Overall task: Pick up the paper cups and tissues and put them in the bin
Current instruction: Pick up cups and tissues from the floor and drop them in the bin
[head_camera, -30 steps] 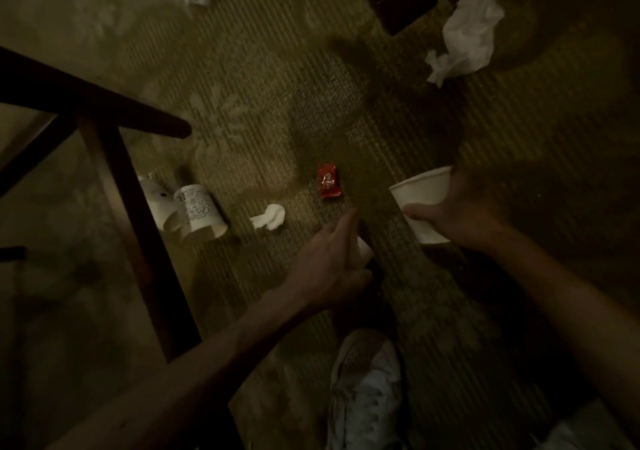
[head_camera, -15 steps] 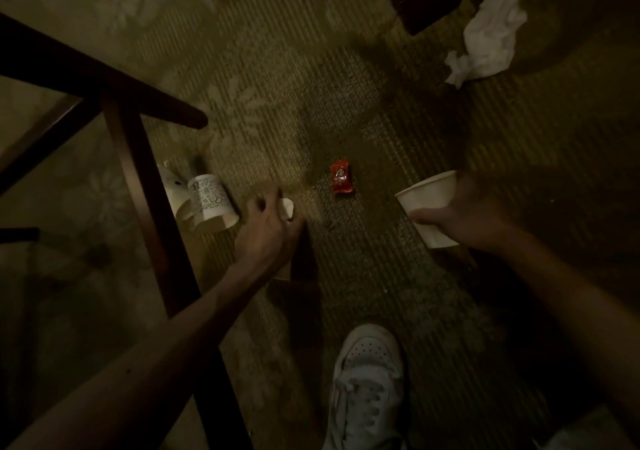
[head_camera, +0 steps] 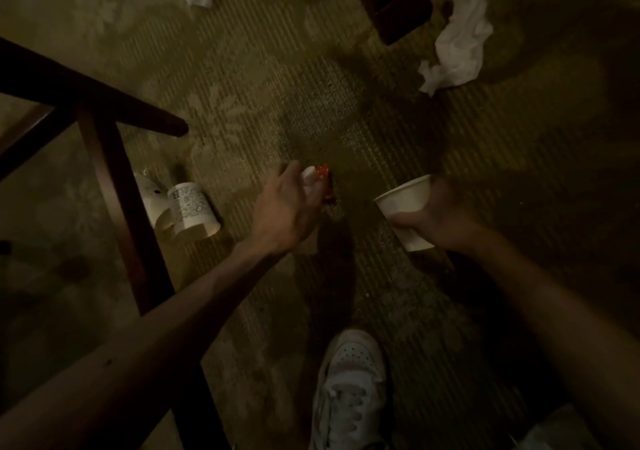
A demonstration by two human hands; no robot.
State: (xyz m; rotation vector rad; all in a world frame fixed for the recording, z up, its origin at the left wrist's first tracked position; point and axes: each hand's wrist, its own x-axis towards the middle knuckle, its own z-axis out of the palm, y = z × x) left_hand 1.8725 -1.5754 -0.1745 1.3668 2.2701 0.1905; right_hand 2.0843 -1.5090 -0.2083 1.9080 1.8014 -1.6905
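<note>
Left hand (head_camera: 287, 207) is low over the carpet (head_camera: 259, 78), its grip pinching a small tissue (head_camera: 307, 174) just above a red packet (head_camera: 327, 186). Right hand (head_camera: 441, 214) has its grip wrapped round a white cup (head_camera: 403, 203), mouth tilted up and left. Two more cups (head_camera: 192, 210) lie on their sides beside a chair leg (head_camera: 117, 186); crumpled tissues (head_camera: 457, 37) lie well apart at top left and top right.

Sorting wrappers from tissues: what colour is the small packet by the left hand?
The packet is red; head view, partly behind the left hand.
</note>
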